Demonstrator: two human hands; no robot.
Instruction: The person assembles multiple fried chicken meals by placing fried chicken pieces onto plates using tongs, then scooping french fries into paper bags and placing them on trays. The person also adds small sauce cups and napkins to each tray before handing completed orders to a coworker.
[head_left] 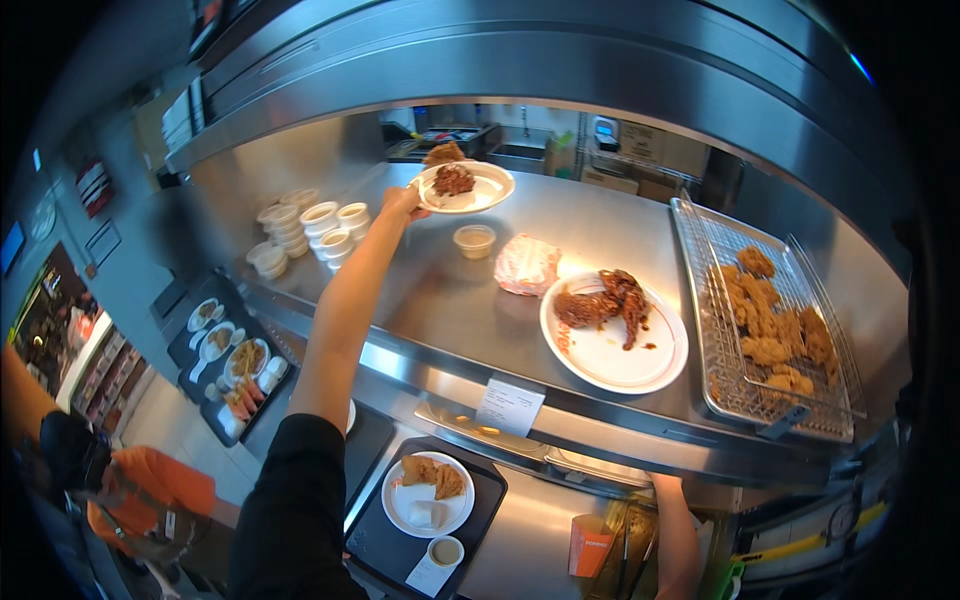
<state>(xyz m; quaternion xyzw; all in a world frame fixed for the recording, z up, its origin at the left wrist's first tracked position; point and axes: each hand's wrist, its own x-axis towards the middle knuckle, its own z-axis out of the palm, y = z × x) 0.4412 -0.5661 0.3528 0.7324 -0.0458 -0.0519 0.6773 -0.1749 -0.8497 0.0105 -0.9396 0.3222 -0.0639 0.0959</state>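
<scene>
My left hand (403, 201) reaches up over the steel shelf, closed on the left rim of a white plate (492, 190). Dark glazed fried chicken (453, 180) sits on it, and a browner piece shows at its far edge. Below it on the shelf stand a small lidded cup (474, 240) and a paper-wrapped item (527, 265). A second white plate (660, 345) bears dark sauced chicken (607, 302). At lower right my right forearm rises to the shelf's underside; the edge hides the fingers of my right hand (666, 483).
Stacked lidded cups (322, 220) stand at the shelf's left. A wire-racked tray (700, 228) of fried chicken (765, 320) lies at right. Below, a black tray (375, 545) carries a plate and a sauce cup. A person in orange (165, 480) stands at lower left.
</scene>
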